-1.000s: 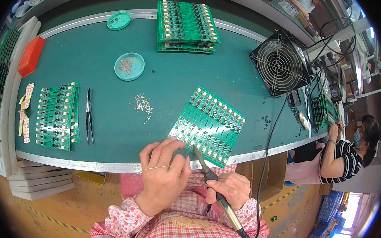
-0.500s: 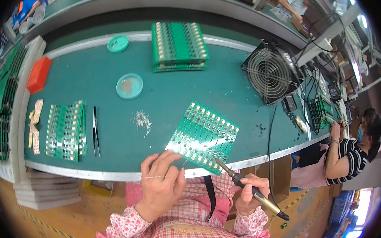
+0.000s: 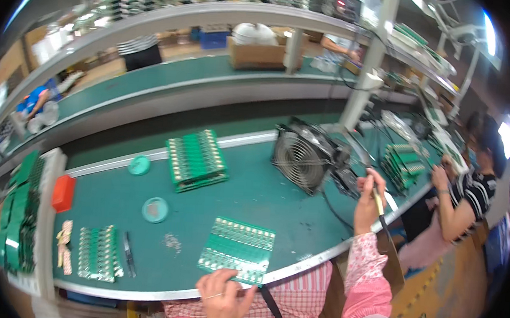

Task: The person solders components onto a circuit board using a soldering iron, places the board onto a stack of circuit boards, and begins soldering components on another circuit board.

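A green circuit board [image 3: 239, 245] with rows of pale components lies near the table's front edge. At its lower edge my left hand [image 3: 224, 298] rests with fingers curled, a thin light strand of solder wire [image 3: 213, 296] crossing them. My right hand [image 3: 369, 205] is raised to the right of the fan, closed round a soldering iron [image 3: 378, 201]. The iron points up and away, its tip near dark gear beside the fan and blurred. White bits [image 3: 172, 243] lie scattered left of the board.
A black fan [image 3: 302, 159] stands at the back. Stacked boards [image 3: 199, 160], round turquoise dishes [image 3: 155, 209], tweezers [image 3: 129, 254], more boards [image 3: 97, 253] and a red bin [image 3: 63, 193] occupy the table's middle and left. A co-worker [image 3: 465, 200] sits at the right.
My right hand has carried the soldering iron from the board up and right, beyond the fan. My left hand stays at the board's lower edge. The view has tilted up and turned right.
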`<action>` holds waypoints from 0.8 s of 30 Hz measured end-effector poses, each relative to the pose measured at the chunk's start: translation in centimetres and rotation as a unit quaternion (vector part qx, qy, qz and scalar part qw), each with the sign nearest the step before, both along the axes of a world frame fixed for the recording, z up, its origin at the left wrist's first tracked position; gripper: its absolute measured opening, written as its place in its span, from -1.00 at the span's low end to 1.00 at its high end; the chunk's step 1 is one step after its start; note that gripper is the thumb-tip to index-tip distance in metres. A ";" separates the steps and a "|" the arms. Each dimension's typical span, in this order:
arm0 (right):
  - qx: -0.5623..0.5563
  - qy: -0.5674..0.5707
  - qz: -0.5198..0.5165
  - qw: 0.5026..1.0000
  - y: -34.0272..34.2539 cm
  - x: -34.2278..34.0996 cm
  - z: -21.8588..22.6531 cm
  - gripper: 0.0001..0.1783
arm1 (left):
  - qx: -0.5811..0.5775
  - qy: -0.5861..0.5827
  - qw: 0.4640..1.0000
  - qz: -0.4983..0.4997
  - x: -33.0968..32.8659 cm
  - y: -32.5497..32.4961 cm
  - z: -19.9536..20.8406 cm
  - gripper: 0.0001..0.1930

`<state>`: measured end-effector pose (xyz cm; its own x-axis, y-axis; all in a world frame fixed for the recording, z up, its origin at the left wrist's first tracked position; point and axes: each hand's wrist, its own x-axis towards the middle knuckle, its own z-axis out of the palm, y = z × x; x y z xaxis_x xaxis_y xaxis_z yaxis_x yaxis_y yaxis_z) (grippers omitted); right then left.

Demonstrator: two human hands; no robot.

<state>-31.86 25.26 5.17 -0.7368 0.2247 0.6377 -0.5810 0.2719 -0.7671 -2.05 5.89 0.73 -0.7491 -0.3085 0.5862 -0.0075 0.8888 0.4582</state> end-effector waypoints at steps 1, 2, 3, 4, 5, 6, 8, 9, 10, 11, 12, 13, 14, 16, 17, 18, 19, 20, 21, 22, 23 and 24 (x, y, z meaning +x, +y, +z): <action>0.023 0.011 -0.013 1.000 0.8 -1.8 -0.3 -0.76 | 0.000 0.004 1.000 -0.004 -0.4 0.8 0.0 -0.66; 0.033 -0.003 0.005 0.999 1.2 -3.3 -0.7 -0.74 | -0.002 0.005 1.000 -0.003 -0.7 1.5 -0.1 -0.65; 0.104 0.003 0.003 0.995 2.3 -4.2 -0.7 -0.73 | -0.014 0.009 1.000 -0.016 -0.9 2.0 -0.4 -0.65; 0.174 0.014 -0.002 0.985 2.8 -4.5 -0.8 -0.72 | -0.022 0.007 1.000 -0.015 -1.1 2.3 -1.0 -0.64; 0.123 -0.030 0.031 0.992 2.1 -4.0 -1.4 -0.71 | -0.022 -0.007 1.000 -0.016 -1.1 2.3 -1.1 -0.62; 0.075 -0.074 0.061 0.993 1.7 -3.1 -2.0 -0.70 | -0.019 -0.017 0.999 -0.019 -1.1 2.1 -1.3 -0.59; 0.073 -0.047 0.019 0.996 1.8 -0.6 -3.5 -0.70 | -0.042 -0.007 0.999 -0.006 -1.3 2.3 -1.7 -0.56; 0.072 -0.019 0.022 0.997 1.5 2.2 -3.4 -0.70 | -0.038 -0.011 0.999 -0.010 -1.2 2.4 -1.4 -0.60; 0.071 0.008 0.024 0.997 0.7 5.2 -3.3 -0.70 | -0.033 -0.016 0.999 -0.015 -1.2 2.4 -1.0 -0.63; 0.087 0.028 0.042 0.995 0.8 7.7 -3.9 -0.72 | -0.033 -0.020 0.999 -0.009 -1.0 2.6 -1.2 -0.63; 0.100 0.046 0.061 0.992 0.4 9.8 -4.6 -0.73 | -0.034 -0.023 0.999 -0.017 -1.1 2.3 -1.6 -0.65; 0.159 0.090 0.092 0.979 0.0 11.7 -4.9 -0.67 | -0.035 -0.026 0.999 -0.024 -0.9 2.1 -1.9 -0.68; 0.218 0.136 0.113 0.960 -0.6 13.2 -5.0 -0.61 | -0.035 -0.029 0.999 -0.022 -1.1 2.0 -1.8 -0.68; 0.252 0.102 0.151 0.950 -3.1 15.7 -4.8 -0.61 | -0.039 -0.028 0.998 -0.050 -1.4 1.6 -1.6 -0.71; 0.313 0.072 0.190 0.928 -3.4 16.7 -3.5 -0.39 | -0.055 -0.017 0.997 -0.049 -1.5 1.4 -1.5 -0.71; 0.317 0.072 0.191 0.926 -4.4 17.2 -3.1 -0.42 | -0.053 -0.020 0.997 -0.043 -1.4 1.4 -1.4 -0.71; 0.332 0.048 0.198 0.921 -5.1 17.3 -3.3 -0.43 | -0.055 -0.025 0.997 -0.050 -1.2 1.3 -1.2 -0.72; 0.348 0.025 0.205 0.914 -5.7 17.5 -3.5 -0.43 | -0.056 -0.029 0.996 -0.058 -1.0 1.1 -1.0 -0.73; 0.352 0.025 0.213 0.911 -6.1 17.7 -3.3 -0.43 | -0.065 -0.021 0.996 -0.056 -0.9 0.9 -0.8 -0.74; 0.357 0.021 0.219 0.908 -6.6 18.0 -2.8 -0.43 | -0.059 -0.023 0.997 -0.048 -0.5 0.6 -0.8 -0.74; 0.363 0.017 0.225 0.904 -6.9 18.1 -2.7 -0.43 | -0.057 -0.020 0.997 -0.046 -0.2 0.4 -0.8 -0.75; 0.366 0.016 0.229 0.902 -7.4 18.2 -2.8 -0.43 | -0.057 -0.018 0.997 -0.047 0.2 -0.2 -0.7 -0.75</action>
